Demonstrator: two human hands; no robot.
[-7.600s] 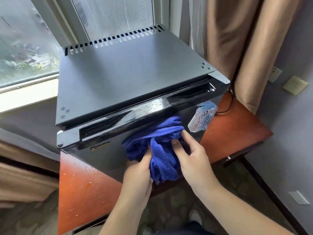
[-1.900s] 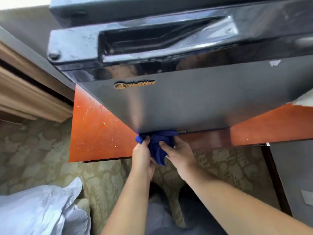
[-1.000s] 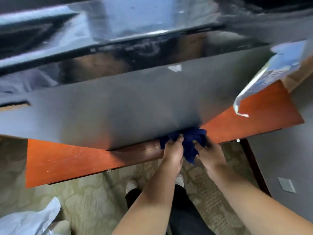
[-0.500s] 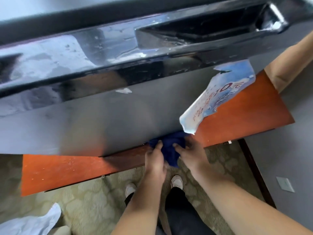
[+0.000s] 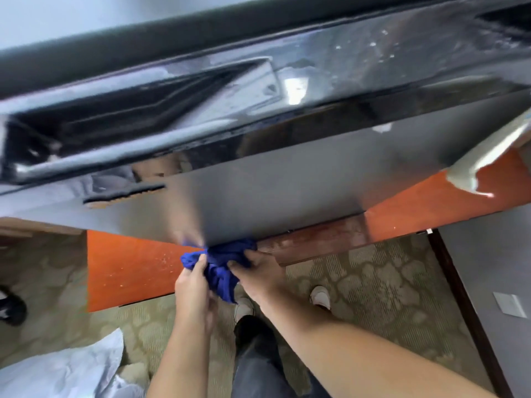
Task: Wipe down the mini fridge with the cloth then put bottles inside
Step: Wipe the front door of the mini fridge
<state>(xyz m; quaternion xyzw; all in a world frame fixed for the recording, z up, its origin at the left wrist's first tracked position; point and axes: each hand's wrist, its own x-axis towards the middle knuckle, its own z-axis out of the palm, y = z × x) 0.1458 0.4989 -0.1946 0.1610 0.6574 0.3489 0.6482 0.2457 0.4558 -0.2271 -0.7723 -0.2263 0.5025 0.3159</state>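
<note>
Head view.

- Mini fridge point(image 5: 287, 191): dark grey door front with a glossy black upper band. Stands on the table and fills the upper part of the view.
- Recessed handle point(image 5: 129, 122): in the glossy band, left of centre.
- Label point(image 5: 488, 159): pale, partly peeled, hanging off the door's right edge. Print too blurred to read.
- Cloth point(image 5: 221, 265): blue and bunched. Its top is pressed to the bottom edge of the door where the door meets the table; its tail hangs over the table's front edge.
- Left hand point(image 5: 192, 288): fingers curled round the cloth's left side, gripping it.
- Right hand point(image 5: 258, 271): thumb and fingers closed on the cloth's right side, gripping it.
- Table point(image 5: 129, 271): orange-red wood, speckled with pale marks.
- Carpet point(image 5: 359, 282): beige, patterned, below the table.
- Shoes point(image 5: 320, 295): white, on the carpet beneath the arms.
- Crumpled sheet point(image 5: 66, 374): white, lower left corner.
- Wall plate point(image 5: 510, 304): pale, on the grey wall at right.
</note>
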